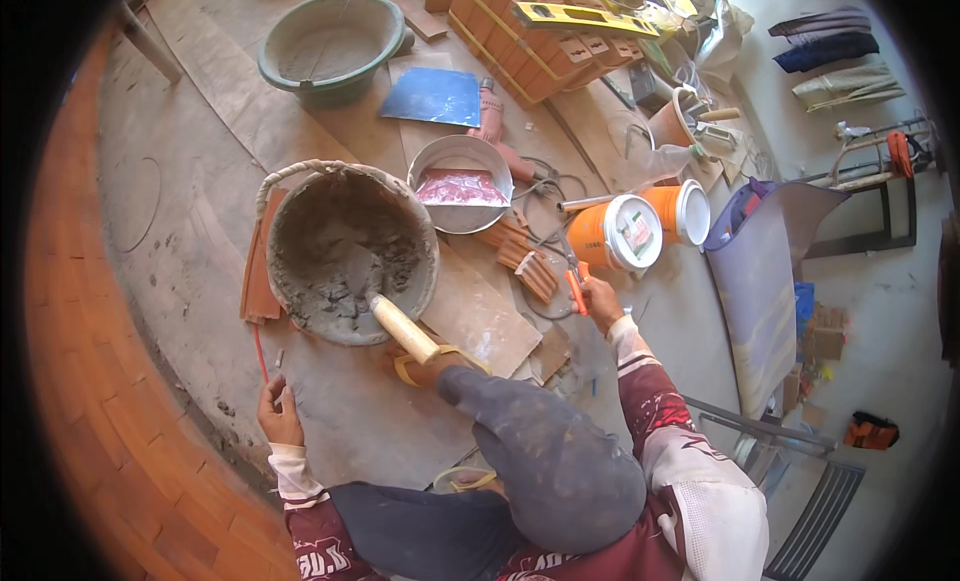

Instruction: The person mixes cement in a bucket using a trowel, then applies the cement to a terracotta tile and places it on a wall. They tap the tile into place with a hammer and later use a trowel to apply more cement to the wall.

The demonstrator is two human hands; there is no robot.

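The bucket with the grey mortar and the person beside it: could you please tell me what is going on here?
The person's right hand holds orange-handled scissors. Their left hand is at the lower end of a thin red cord; whether it grips the cord is hard to tell. Neither hand is on the trowel, whose wooden handle leans out of the bucket of grey mortar.
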